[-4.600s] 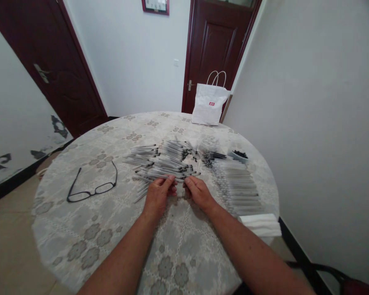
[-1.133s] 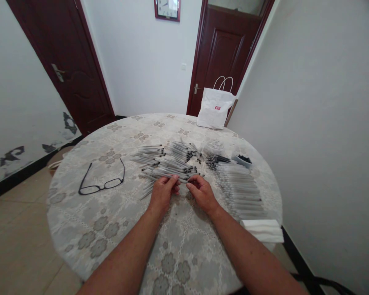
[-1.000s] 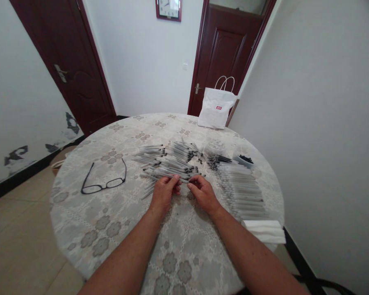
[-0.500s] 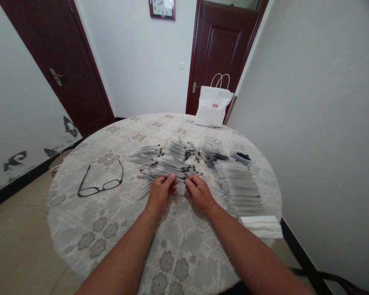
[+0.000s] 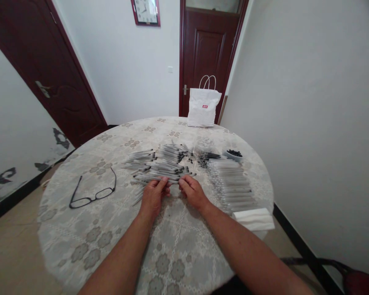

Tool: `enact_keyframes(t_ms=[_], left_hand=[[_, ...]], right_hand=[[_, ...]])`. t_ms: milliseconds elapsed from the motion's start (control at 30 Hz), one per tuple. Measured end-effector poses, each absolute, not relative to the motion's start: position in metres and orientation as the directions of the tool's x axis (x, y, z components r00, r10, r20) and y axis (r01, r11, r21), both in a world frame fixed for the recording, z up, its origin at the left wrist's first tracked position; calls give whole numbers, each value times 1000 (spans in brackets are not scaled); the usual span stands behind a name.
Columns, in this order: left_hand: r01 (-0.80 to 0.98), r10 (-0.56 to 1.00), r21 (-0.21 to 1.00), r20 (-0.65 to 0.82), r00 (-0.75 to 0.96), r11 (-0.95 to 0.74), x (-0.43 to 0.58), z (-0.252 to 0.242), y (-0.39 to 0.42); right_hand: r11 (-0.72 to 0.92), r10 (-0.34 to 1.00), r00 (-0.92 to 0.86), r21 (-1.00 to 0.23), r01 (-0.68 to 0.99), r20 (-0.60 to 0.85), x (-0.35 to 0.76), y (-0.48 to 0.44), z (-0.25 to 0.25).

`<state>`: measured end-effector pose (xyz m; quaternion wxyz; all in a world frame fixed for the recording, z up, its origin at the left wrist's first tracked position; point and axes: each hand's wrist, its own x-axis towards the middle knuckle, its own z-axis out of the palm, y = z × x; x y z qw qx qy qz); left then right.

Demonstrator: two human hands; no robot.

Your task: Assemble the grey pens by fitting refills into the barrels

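Both hands meet at the near rim of a loose heap of thin grey pen barrels with black tips (image 5: 160, 164) at the middle of the round floral-clothed table (image 5: 89, 237). The left hand (image 5: 151, 197) and right hand (image 5: 192, 191) pinch one barrel between them; their fingertips are hard to make out. The barrels are too many and too blurred to count. Toward the right edge, one small white bowl (image 5: 233, 155) holds dark bits.

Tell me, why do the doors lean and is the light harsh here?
Head view: the wide lens bends the edges, so the left door tilts and the round table bulges. Light is soft and even, with faint shadows under both hands and no glare. The pile of pens is small, its detail fuzzy.
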<state>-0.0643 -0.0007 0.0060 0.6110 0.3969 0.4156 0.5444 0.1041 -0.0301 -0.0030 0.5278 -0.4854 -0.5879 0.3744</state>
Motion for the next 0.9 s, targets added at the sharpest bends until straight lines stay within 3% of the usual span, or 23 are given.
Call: enact_keyframes(t_ms=[133,600,900], left_hand=[[-335,996,939,-69,51,82,-65,6,0],[-332,991,934,-115,72,132,-64,13,-2],[-349,992,928,-116,58,129,-65,10,-1]], right_hand=[[239,965,45,-934,266,260,103,-31,-1],[249,966,45,-960,129,256,103,-30,-5],[233,969,45,-956,177,244,103,-31,-5]])
